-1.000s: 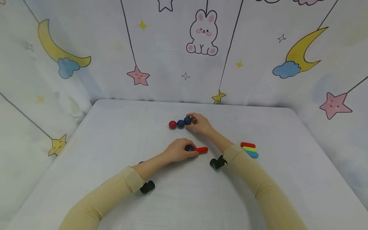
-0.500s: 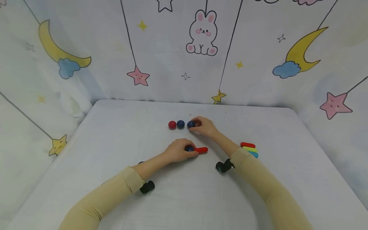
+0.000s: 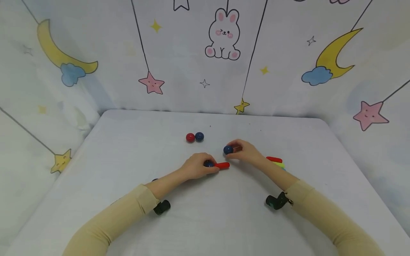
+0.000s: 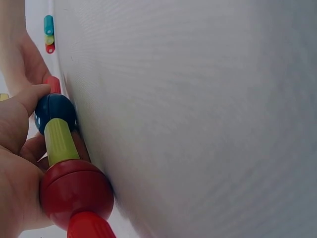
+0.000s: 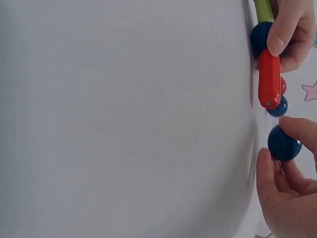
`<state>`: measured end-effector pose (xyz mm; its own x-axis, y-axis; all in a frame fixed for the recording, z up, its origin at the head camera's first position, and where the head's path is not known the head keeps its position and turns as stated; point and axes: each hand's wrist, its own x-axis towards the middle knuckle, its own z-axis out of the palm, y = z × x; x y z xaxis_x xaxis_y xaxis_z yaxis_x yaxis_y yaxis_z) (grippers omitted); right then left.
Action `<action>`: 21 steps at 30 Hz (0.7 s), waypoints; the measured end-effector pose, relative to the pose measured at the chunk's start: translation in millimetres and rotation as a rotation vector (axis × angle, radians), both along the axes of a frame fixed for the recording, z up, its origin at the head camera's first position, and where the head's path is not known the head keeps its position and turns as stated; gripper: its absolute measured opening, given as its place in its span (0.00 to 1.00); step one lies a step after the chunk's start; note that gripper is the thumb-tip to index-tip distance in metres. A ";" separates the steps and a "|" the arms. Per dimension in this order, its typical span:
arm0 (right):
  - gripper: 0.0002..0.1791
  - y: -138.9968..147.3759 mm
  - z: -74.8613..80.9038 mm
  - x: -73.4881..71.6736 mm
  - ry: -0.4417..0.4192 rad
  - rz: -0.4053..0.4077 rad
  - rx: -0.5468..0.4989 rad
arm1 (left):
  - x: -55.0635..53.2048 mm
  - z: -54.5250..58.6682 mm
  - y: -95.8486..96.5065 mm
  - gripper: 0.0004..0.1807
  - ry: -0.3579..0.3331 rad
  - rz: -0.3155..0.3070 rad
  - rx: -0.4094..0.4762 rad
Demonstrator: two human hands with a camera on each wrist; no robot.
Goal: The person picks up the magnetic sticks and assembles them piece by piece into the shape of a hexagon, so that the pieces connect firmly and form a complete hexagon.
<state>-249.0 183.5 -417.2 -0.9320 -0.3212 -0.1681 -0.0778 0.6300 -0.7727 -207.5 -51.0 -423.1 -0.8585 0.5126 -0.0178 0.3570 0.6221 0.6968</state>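
My left hand (image 3: 196, 167) grips a blue ball (image 4: 55, 110) in a chain of balls and rods lying low along the table. A red rod (image 5: 269, 79) sticks out of that ball toward the right. On its other side a yellow-green rod (image 4: 61, 141) joins it to a red ball (image 4: 77, 191), with another red rod (image 4: 90, 227) beyond, cut off by the frame. Just to the right of the chain's free end, my right hand (image 3: 247, 153) pinches a loose blue ball (image 5: 284, 143) between thumb and fingers.
Farther back on the white table (image 3: 144, 131), a red ball (image 3: 190, 137) and a blue ball (image 3: 199, 136) sit side by side. Behind the right forearm lie a red rod (image 3: 274, 159), a yellow-green rod (image 3: 280, 165) and a mostly hidden blue rod. A printed cloth backdrop surrounds the table.
My right hand has taken the blue ball from the row at the back and brought it right and nearer, close to the chain's red rod. The left hand keeps its hold.
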 end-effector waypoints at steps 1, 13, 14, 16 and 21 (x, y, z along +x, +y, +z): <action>0.26 4.0 0.5 3.7 -0.005 0.003 -0.005 | 0.2 0.4 0.0 0.10 -0.001 0.002 0.000; 0.27 23.6 -8.4 28.2 -0.055 0.018 -0.046 | 0.1 1.7 -0.3 0.10 0.011 0.007 0.024; 0.27 23.3 -8.6 29.4 -0.057 0.017 -0.051 | -0.3 1.2 -0.3 0.10 0.010 0.008 0.028; 0.26 22.6 -8.4 31.7 -0.053 0.022 -0.054 | -0.9 0.3 -0.6 0.10 0.012 0.012 0.033; 0.26 20.9 -7.3 35.2 -0.055 0.018 -0.062 | -1.5 -0.6 -1.4 0.10 0.013 0.012 0.036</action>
<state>-213.8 204.4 -424.5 -0.9156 -0.3496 -0.1985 -0.0450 0.5796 -0.8136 -209.0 -52.4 -423.7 -0.8644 0.5026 0.0117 0.3588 0.6005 0.7146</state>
